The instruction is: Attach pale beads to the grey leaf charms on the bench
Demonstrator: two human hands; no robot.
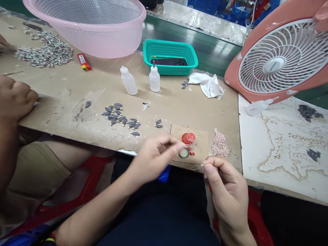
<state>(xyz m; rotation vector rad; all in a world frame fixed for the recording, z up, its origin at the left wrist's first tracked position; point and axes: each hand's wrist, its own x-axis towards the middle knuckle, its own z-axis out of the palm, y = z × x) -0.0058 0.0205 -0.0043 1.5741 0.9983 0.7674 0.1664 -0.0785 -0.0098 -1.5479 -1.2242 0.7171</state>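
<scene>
Small pale piece (202, 165) protrudes leftward from the right hand (228, 189), which pinches it.

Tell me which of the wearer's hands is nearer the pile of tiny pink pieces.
Right. The right hand is on the near side of the pink pile; the left hand is farther off, to its left.

A long table (176, 109) covered in brown paper. Towards its back stand a pink basket (112, 42), a green tray (170, 70) and two bottles (154, 81), with a white cloth (208, 85) right of them. Nearer the front lie scattered dark leaf shapes (113, 118), a square card (202, 136) and heaped pinkish beads (219, 144). A patterned sheet (284, 171) covers the right end.
</scene>
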